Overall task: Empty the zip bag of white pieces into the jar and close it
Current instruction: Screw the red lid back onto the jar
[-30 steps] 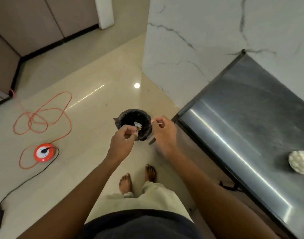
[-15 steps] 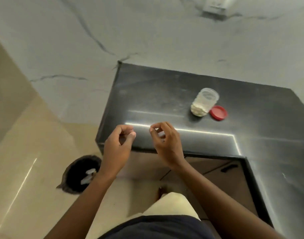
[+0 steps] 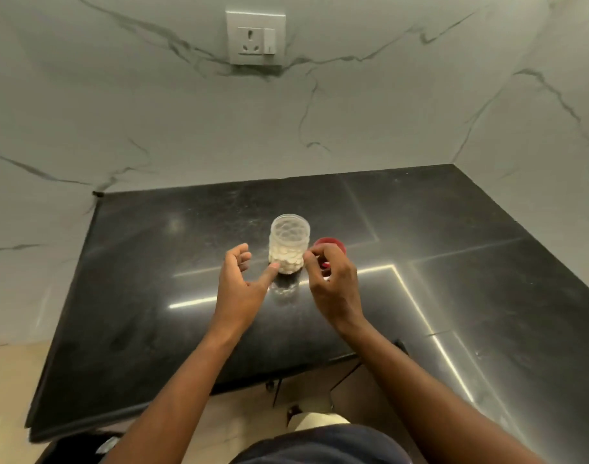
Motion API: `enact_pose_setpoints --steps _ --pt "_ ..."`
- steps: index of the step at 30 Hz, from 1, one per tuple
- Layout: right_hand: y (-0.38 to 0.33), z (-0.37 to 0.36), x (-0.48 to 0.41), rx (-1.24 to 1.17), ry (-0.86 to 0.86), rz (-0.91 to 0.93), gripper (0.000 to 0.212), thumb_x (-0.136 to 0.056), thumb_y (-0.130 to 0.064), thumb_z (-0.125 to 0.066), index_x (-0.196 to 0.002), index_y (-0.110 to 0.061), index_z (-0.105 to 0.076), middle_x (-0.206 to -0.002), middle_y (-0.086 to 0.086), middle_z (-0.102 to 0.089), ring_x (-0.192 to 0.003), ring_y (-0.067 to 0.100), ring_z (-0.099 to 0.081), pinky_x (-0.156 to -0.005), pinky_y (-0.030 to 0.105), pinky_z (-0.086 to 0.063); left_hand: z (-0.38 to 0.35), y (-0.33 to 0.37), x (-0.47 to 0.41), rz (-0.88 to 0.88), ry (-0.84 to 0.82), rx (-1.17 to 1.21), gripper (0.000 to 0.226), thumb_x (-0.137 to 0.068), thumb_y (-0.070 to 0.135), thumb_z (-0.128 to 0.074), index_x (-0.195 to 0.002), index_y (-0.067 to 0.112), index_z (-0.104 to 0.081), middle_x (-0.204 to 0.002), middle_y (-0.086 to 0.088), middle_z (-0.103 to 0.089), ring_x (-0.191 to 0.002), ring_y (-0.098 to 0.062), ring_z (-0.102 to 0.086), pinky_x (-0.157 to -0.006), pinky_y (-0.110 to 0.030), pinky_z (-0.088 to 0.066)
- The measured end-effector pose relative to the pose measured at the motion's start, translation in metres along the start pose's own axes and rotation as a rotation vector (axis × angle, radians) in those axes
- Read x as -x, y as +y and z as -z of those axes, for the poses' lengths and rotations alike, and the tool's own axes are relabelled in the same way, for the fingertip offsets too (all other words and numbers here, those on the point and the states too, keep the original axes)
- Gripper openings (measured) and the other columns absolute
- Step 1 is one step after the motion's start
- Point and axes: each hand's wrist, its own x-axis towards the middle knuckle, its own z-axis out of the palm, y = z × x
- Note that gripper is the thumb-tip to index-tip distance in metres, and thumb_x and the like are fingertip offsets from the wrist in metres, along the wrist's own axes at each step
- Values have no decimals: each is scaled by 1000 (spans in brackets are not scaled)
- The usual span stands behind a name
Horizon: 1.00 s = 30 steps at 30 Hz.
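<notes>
Jar position: upright on the black countertop, near the middle of the surface and well forward of the marbled wall. The body is clear plastic with a faceted pattern. The mouth is uncovered, and the lower part is filled with white pieces. A faint reflection of the jar is seen on the polished surface just in front of its base.

The red lid is located on the countertop just beside the jar, on its right side, and is partly hidden behind the right hand. Whether the lid touches the jar cannot be determined.

The left hand is held loosely spread, with nothing in it. Its thumb is extended toward the base of the jar, with the tip at or just beside the jar wall; contact cannot be confirmed. Its fingers are curled and kept apart from the jar.

The right hand is held with fingers curled inward above the lid, thumb and fingertips drawn near one another. Whether anything is pinched between them cannot be told.

A white wall socket is mounted on the wall above the countertop.
</notes>
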Motion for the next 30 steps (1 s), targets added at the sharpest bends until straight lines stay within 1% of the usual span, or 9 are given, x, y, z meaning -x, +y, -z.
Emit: enact_pose_setpoints --steps 7,10,12,14,16,20,24,26,30 --pt "72 5 -79 122 -76 -161 23 -93 -7 -55 -109 -15 -70 -107 -2 -68 -100 14 -61 -88 33 -54 -62 -16 -67 129 -31 -71 121 -71 41 -97 -163 21 -22 -168 -3 -32 -153 -22 -34 -124 -43 -34" --pt "96 1 -104 400 -400 -100 39 -88 -14 -61 -126 -14 -67 -136 11 -59 -129 30 -52 -105 42 -48 -76 -24 -79 100 36 -95 127 -64 47 -99 -162 24 -22 -167 -2 -34 -152 -21 -36 -123 -43 -36" --pt "105 -1 -113 656 -690 -39 63 -81 -31 -65 -142 -22 -55 -160 16 -37 -150 38 -29 -120 57 -33 -80 -26 -83 66 64 -106 127 -61 49 -100 -160 25 -26 -163 -2 -40 -148 -21 -41 -121 -44 -40" --pt "112 -1 -119 788 -852 1 75 -76 -43 -66 -147 -29 -48 -165 15 -28 -152 39 -22 -119 63 -28 -82 -27 -87 19 66 -96 120 -59 45 -102 -155 26 -34 -154 0 -50 -141 -20 -50 -116 -44 -47" --pt "116 -3 -121 823 -888 22 74 -76 -47 -67 -146 -32 -48 -155 12 -39 -142 36 -37 -111 57 -43 -85 -29 -89 -23 79 -91 106 -58 40 -103 -144 29 -43 -141 3 -60 -129 -17 -60 -109 -45 -54" --pt "120 -1 -129 706 -742 -7 71 -75 -48 -73 -142 -31 -55 -136 6 -51 -125 30 -51 -97 44 -53 -90 -29 -90 -47 129 -121 91 -55 45 -101 -129 40 -48 -125 12 -68 -114 -12 -68 -97 -41 -61" --pt "112 16 -142 92 -337 -234 77 -71 -55 -73 -143 -34 -55 -128 -2 -49 -112 16 -55 -84 21 -48 -85 -31 -93 -54 95 -117 85 -53 51 -100 -125 42 -54 -120 18 -71 -111 -4 -69 -95 -36 -61" --pt "97 22 -150 -140 -196 -301 64 -67 -61 -73 -125 -38 -63 -122 -5 -55 -105 8 -60 -74 17 -45 -82 -33 -94 -69 87 -108 84 -55 48 -101 -126 42 -57 -121 18 -71 -113 -1 -68 -97 -34 -60" --pt "73 19 -152 -162 -171 -148 40 -69 -61 -79 -88 -30 -64 -110 -6 -58 -91 0 -63 -66 15 -53 -82 -35 -96 -86 74 -87 87 -59 45 -101 -133 38 -56 -124 18 -70 -115 6 -65 -95 -25 -57"
